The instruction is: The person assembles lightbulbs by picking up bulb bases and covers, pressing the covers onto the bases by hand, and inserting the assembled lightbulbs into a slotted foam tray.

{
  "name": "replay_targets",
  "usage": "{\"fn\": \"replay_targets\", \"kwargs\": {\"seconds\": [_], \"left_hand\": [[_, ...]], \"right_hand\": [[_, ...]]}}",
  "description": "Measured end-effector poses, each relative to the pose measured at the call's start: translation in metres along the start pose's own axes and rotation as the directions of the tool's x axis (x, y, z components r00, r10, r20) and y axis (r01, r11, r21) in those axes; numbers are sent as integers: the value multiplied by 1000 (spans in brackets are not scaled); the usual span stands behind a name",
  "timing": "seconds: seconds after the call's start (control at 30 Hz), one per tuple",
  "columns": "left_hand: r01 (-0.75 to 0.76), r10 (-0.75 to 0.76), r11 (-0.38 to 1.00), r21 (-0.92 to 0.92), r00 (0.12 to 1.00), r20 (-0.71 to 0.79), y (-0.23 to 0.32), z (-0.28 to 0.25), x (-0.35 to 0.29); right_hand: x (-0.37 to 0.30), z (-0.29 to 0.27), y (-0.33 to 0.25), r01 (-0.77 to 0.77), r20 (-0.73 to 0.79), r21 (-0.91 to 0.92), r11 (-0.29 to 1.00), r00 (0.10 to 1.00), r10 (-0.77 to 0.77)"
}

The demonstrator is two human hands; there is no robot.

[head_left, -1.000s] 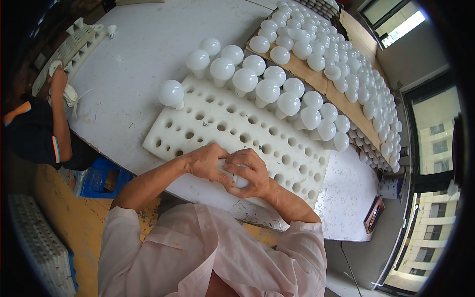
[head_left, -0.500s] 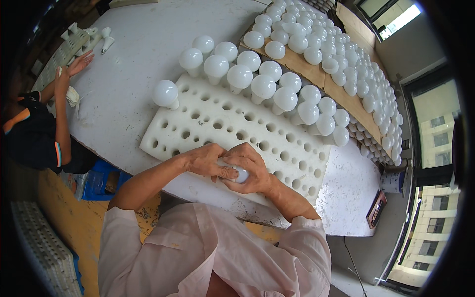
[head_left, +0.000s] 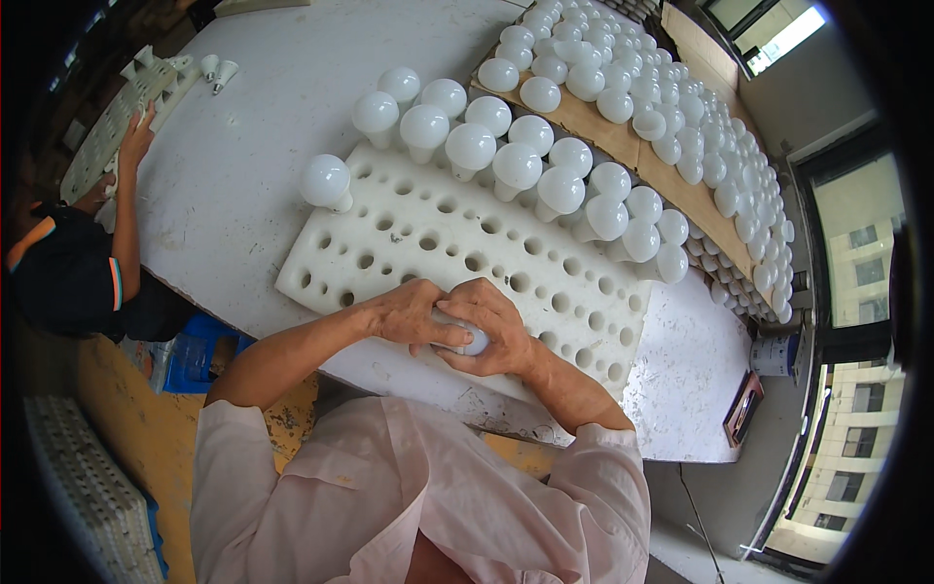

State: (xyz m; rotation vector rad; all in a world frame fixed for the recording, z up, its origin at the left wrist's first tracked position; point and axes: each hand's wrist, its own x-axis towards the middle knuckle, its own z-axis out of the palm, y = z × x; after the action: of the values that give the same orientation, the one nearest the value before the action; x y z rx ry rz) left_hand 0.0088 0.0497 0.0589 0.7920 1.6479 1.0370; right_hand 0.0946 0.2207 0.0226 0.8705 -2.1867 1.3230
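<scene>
Close to my body, over the near edge of a white foam tray (head_left: 321,265), my two hands meet around one white light bulb (head_left: 477,342). My left hand (head_left: 411,316) grips it from the left, its thumb lying across the bulb. From the right, my right hand (head_left: 494,329) wraps its fingers around the same bulb. Part of the round globe shows between the hands; its base is hidden. The tray has rows of round holes, and white bulbs (head_left: 471,148) stand in the far rows. One bulb (head_left: 325,182) sits alone at the tray's left corner.
Many more bulbs (head_left: 615,105) stand in layers with cardboard (head_left: 623,146) at the back right. At the far left a co-worker's hand (head_left: 139,134) touches another foam tray (head_left: 95,161), near two loose bulbs (head_left: 224,76). A blue crate (head_left: 192,355) is below the table's left edge.
My hands stay around the bulb, with only slight finger movement. At the far left, the co-worker's hands have moved onto the foam tray, and a second loose bulb now shows beside it.
</scene>
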Motion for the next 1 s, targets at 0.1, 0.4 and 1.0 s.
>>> {"fn": "replay_targets", "kwargs": {"seconds": [0.1,0.4,1.0], "left_hand": [[12,-13,1000,25,1000,11,-4,7,1],[51,-50,999,9,998,-26,-7,13,5],[-138,72,926,-351,979,-193,-29,9,0]], "right_hand": [[0,1,-3,11,-23,9,1000,1000,-11],[-4,4,1,-1,-32,1,1000,999,2],[0,-10,-4,-553,30,30,832,833,553]]}}
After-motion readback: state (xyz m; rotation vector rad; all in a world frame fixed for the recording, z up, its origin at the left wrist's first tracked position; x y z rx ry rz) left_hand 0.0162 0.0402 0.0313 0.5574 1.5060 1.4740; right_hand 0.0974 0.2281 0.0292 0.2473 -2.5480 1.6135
